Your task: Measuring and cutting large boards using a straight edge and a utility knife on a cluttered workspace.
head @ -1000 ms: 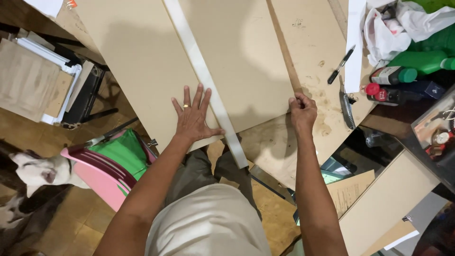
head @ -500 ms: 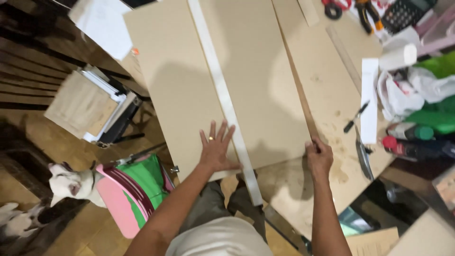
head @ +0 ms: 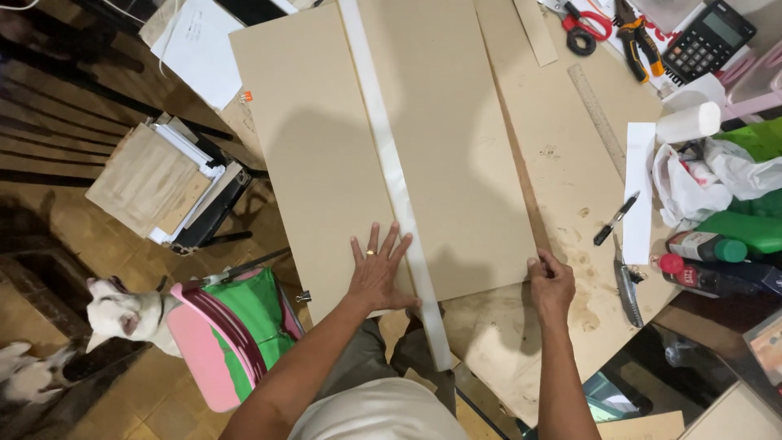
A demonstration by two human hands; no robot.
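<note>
Far left, on the brown tiled floor [head: 49,220]: white dog [head: 122,314] looking up, next to a pink-and-green chair [head: 232,330]. Above that, a black stand stacked with papers and thin wooden boards [head: 163,183]. Centre: large tan rectangular fibreboard sheet [head: 326,147] lying flat on the stained wooden worktable [head: 570,171], its near-left corner overhanging the table edge. Long white straight strip [head: 391,171] runs lengthwise across the sheet and past its near edge. Left hand [head: 376,273] flat on the sheet, fingers spread, palm down, touching the strip's left side; nothing gripped. Right hand [head: 552,283] curled closed at the sheet's near-right corner; what it has hold of, if anything, cannot tell. Right of the sheet: wooden ruler [head: 599,118], black pen [head: 615,218] on a white paper strip [head: 639,191], knife [head: 627,285], green and red-capped bottles [head: 705,261], crumpled white plastic bag [head: 700,175]. Top right: red-handled scissors [head: 582,28], pliers [head: 635,41], black calculator [head: 705,37].
</note>
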